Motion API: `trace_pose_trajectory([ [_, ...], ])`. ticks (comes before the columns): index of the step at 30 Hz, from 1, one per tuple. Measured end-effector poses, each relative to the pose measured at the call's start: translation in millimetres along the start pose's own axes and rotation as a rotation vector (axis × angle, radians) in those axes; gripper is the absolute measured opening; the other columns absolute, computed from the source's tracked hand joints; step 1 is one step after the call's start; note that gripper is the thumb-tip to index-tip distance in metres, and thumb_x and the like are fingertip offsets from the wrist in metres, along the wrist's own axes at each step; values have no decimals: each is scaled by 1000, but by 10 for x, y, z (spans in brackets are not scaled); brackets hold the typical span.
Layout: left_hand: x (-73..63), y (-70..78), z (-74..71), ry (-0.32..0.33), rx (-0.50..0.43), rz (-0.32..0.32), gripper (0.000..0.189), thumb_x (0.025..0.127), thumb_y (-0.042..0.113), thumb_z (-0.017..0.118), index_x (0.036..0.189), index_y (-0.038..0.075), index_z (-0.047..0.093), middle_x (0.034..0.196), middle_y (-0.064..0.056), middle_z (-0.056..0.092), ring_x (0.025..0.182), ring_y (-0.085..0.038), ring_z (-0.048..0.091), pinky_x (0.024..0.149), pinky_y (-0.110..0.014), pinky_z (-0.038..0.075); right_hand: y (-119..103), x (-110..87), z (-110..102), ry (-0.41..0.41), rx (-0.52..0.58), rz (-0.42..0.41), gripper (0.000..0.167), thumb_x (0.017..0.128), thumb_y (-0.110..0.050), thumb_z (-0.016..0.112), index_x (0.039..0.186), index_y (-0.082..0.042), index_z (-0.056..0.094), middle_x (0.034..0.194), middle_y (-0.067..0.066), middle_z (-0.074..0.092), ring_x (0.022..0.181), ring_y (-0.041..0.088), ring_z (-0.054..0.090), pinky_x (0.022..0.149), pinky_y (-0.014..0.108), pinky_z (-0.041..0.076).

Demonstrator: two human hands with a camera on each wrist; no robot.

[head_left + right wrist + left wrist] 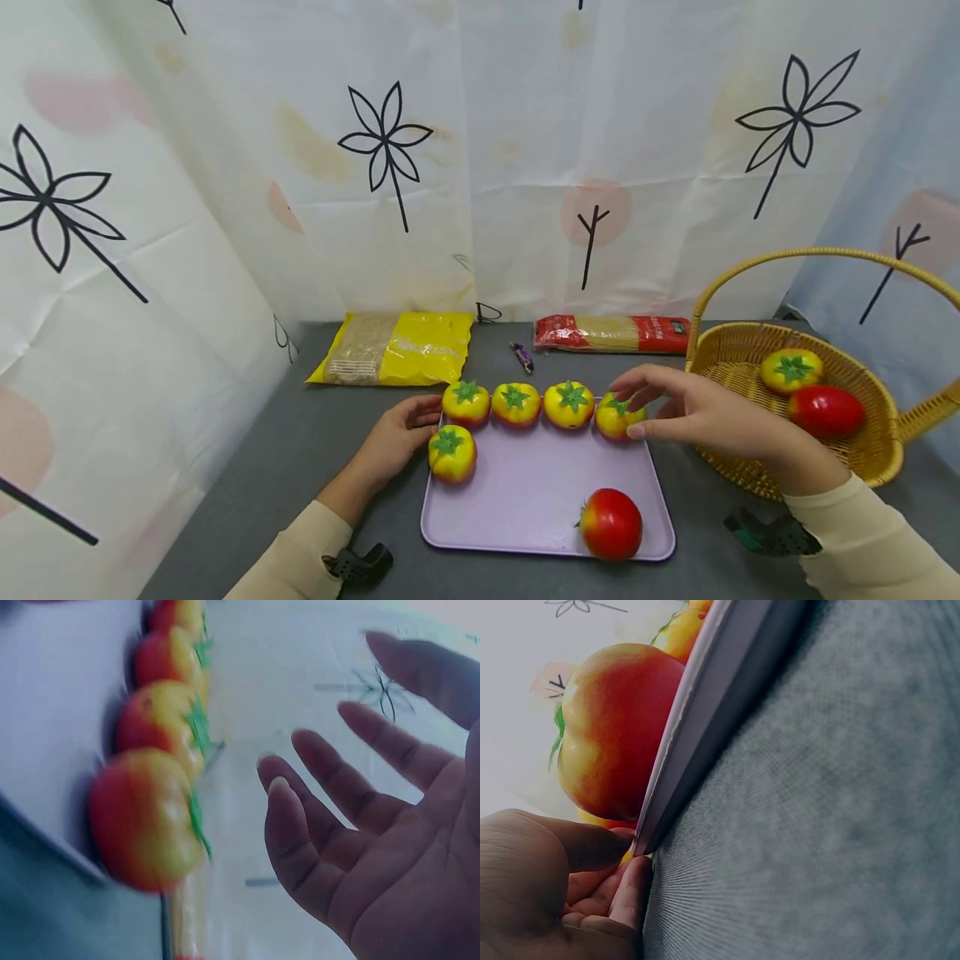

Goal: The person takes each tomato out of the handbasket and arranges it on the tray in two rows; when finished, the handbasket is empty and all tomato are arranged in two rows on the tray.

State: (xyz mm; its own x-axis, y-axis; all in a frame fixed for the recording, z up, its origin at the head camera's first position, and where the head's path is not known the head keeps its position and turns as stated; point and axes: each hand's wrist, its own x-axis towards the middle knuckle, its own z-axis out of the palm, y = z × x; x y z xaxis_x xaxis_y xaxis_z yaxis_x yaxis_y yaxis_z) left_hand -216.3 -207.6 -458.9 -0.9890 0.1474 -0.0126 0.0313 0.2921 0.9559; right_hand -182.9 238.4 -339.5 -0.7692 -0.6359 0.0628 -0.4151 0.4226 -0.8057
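A lilac tray (525,500) lies on the dark table. My left hand (401,437) pinches its left rim, with the thumb on the edge and fingers beneath in the left wrist view. Several yellow-and-red tomatoes with green leaves stand along the back edge; one more tomato (452,454) sits at the left side. A redder tomato (611,523) rests in the front right corner. My right hand (693,412) hovers by the back-right tomato (617,417), its fingers spread and loosely bent. In the right wrist view that hand (397,847) holds nothing and is apart from the tomatoes.
At the right stands a wicker basket (723,367) with a tall handle, holding a yellow tomato (792,370) and a smooth red fruit (827,411). Behind the tray lie a yellow bag (427,346), a small purple wrapped sweet (522,357) and a red noodle packet (611,333). Patterned curtains enclose the table.
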Motion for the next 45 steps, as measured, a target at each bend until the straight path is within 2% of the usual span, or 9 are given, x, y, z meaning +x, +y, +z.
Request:
trace_pose_trajectory([
  [6, 4, 0, -11, 0, 4, 3, 47, 103, -1, 70, 149, -3, 60, 139, -15, 68, 128, -34, 64, 112, -52, 50, -59, 67, 367, -257, 47, 9, 51, 99, -22, 81, 147, -16, 63, 142, 8, 60, 125, 39, 57, 92, 45, 60],
  [10, -10, 16, -11, 0, 5, 14, 46, 103, -2, 69, 148, -4, 60, 140, -17, 68, 129, -36, 64, 112, -52, 50, -16, 117, 582, -314, 59, -27, 56, 98, -20, 84, 149, -17, 62, 145, 4, 59, 124, 32, 59, 89, 43, 60],
  [19, 1, -1, -4, -3, 10, 12, 46, 103, -2, 69, 148, -3, 61, 139, -16, 68, 128, -35, 65, 112, -52, 50, -35, 238, 927, -256, 5, -36, 60, 96, -34, 87, 150, -33, 60, 144, -9, 58, 122, 18, 55, 87, 37, 60],
  [24, 8, -8, -9, -8, -1, 7, 46, 103, -1, 70, 148, -2, 61, 139, -14, 69, 128, -34, 65, 113, -51, 50, -59, 318, 1119, -204, -57, -134, 55, 101, -43, 81, 150, -29, 62, 139, -9, 59, 119, 14, 56, 88, 34, 59],
  [27, 10, -11, -13, -14, 3, 20, 46, 103, -2, 70, 148, -3, 61, 139, -16, 68, 128, -35, 65, 112, -51, 50, -86, 363, 1198, -189, -81, -155, 51, 103, -43, 78, 149, -27, 64, 136, -10, 59, 116, 11, 56, 91, 34, 57],
  [32, 18, -15, -9, -11, 2, 17, 46, 103, -2, 69, 149, -2, 61, 139, -15, 68, 128, -34, 65, 112, -51, 50, -131, 434, 1261, -177, -100, -102, 54, 101, -40, 80, 149, -23, 62, 137, -11, 58, 118, 10, 56, 101, 35, 54],
  [37, 20, -11, -6, -5, 4, 12, 46, 103, -2, 70, 148, -2, 61, 138, -15, 69, 128, -34, 65, 112, -51, 51, -143, 515, 1279, -109, -136, -28, 58, 97, -33, 86, 145, -17, 58, 137, -8, 56, 121, 12, 54, 112, 40, 49],
  [41, 19, -14, -6, -7, 6, 13, 46, 103, -3, 70, 148, -2, 62, 136, -15, 70, 127, -34, 65, 111, -51, 51, -129, 566, 1281, -60, -155, -41, 53, 98, -24, 85, 144, -20, 60, 138, -5, 52, 123, 16, 54, 110, 44, 49],
  [45, 21, -15, -3, -2, -1, 10, 46, 103, -3, 70, 148, -2, 62, 136, -13, 70, 127, -33, 65, 111, -51, 51, -120, 611, 1277, -18, -166, -49, 56, 98, -22, 86, 147, -17, 60, 142, 0, 51, 126, 22, 55, 111, 51, 49],
])
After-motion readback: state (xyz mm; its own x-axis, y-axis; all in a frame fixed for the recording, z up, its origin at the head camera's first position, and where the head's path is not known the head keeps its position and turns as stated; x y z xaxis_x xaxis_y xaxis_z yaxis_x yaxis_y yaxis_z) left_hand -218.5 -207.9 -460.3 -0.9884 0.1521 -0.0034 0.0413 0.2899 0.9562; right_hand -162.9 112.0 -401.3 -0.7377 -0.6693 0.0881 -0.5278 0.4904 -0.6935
